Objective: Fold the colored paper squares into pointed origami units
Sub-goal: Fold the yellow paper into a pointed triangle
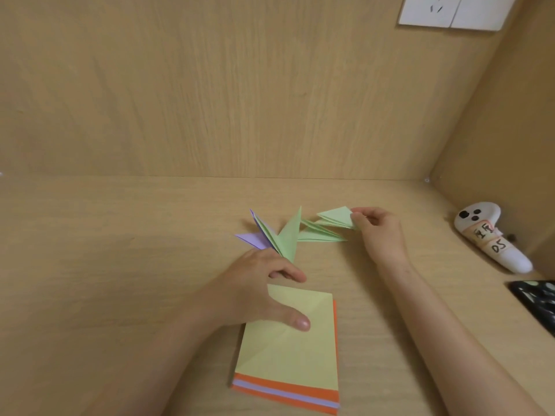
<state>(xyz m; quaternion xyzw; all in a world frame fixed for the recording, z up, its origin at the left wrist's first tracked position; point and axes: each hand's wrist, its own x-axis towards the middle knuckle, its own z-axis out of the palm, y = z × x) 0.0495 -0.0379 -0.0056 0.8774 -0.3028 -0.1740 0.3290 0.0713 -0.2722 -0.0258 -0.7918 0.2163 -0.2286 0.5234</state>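
Pale wood closes this workspace on three sides: the desk (120, 265) below, a back panel (210, 85) rising from its far edge, and a side panel (510, 130) meeting it in the far right corner. A white socket plate (450, 10) sits high on the back panel near that corner. The left half of the desk lies bare out to the frame edge, and bare wood also runs between the two forearms.

Along the right edge a white controller (492, 235) with taped, hand-written labels lies close to the side panel. Nearer the person, a dark object (534, 304) is cut off by the frame.

The paper stack (288, 355) lies flat near the middle front. Its top sheet is yellow, with orange and lilac edges stepped out below at the near side and an orange strip along the right. The left hand (258, 292) covers its far left corner. The thumb (295, 321) lies flat on the yellow sheet, the other fingers bend loosely past the far edge, and this grip clasps nothing that shows.

Just beyond those fingers, folded units (285, 235) fan out with their points up and outward, some green and one lilac. More green ones lie flat to their right. The right hand (378, 232), reaching well forward, has its grip closed in a fingertip pinch on the blunt end of a green unit (338, 219). This unit's point aims left, over the flat ones.
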